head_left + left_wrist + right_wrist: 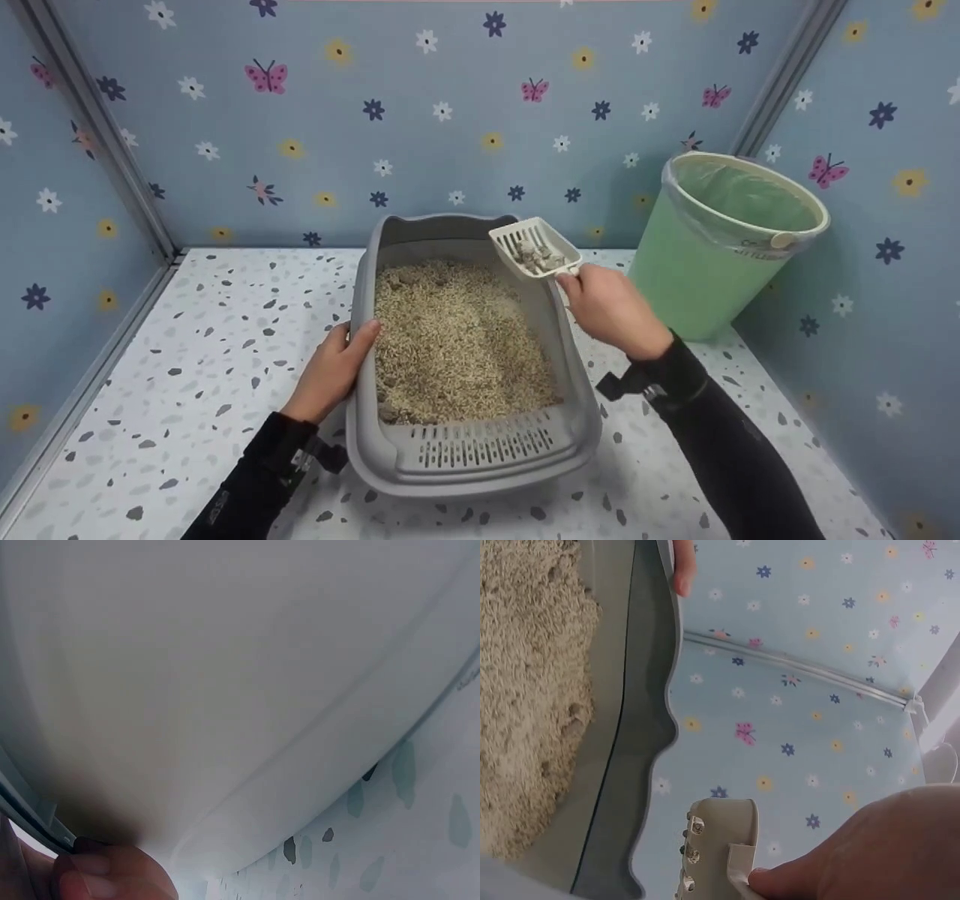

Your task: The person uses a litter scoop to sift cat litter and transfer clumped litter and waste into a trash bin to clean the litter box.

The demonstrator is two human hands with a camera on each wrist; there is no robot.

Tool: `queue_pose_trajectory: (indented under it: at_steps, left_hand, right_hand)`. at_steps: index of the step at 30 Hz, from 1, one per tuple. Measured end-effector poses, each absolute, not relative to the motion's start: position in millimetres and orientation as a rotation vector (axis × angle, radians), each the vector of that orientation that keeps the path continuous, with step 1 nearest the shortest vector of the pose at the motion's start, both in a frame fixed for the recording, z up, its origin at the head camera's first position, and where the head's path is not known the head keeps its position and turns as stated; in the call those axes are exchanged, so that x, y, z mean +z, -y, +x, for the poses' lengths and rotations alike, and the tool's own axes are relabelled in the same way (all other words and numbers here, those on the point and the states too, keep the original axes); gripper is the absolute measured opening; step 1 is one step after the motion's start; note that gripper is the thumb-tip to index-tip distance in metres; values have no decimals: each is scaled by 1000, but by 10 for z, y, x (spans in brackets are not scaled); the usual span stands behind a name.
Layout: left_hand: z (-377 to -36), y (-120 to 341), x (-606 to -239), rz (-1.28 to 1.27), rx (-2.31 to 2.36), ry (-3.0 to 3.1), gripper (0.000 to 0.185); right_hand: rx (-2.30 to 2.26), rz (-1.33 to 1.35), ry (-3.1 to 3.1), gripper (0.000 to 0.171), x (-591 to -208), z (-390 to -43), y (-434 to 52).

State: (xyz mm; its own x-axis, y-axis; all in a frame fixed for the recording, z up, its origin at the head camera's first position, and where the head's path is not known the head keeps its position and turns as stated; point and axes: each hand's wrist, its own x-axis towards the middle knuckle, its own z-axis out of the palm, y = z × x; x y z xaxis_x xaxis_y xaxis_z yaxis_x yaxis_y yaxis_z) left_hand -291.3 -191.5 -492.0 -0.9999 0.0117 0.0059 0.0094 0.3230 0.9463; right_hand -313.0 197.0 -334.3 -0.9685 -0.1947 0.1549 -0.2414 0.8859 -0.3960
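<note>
Clumps [538, 257] of soiled litter are sitting in the white slotted litter scoop [534, 247], which the right hand [611, 309] is holding raised over the back right corner of the grey litter box [465, 457], its fingers curled round the scoop's short handle. From the right wrist view the scoop [716, 847] is showing edge-on against the flowered wall, with the fingertips [780, 883] pinching it from below. The scoop is looking like thin, stiff, light plastic, and the clumps are probably crumbly and loose in it, so it is likely wanting to be kept level and gripped firmly at the handle, since a tilt could be spilling them. The left hand [330, 371] is resting on the box's left rim, thumb hooked over the edge and the fingers lying against the outer wall; in the left wrist view only fingertips [105, 877] against grey plastic are showing. The box is sitting in the middle of the speckled floor [187, 390], filled with pale granular litter [457, 345]. A green waste bin [720, 247] lined with a clear bag is standing just to the right, beside the right wall, open-topped. The box's high right rim is lying between scoop and bin.
</note>
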Motion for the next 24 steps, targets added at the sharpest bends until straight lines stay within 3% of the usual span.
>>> queue_pose_trajectory:
  at_steps: [13,24]
  left_hand:
    - [-2908,1914,-4916,6,1805,-2571,95]
    - [-2923,1910,-4923,24,1802,-2570,95]
  right_hand:
    - [628,-11,2911,50,-2480,-3650,-2903]
    - [565,-120,2819,41,-2414,-3919,-3644]
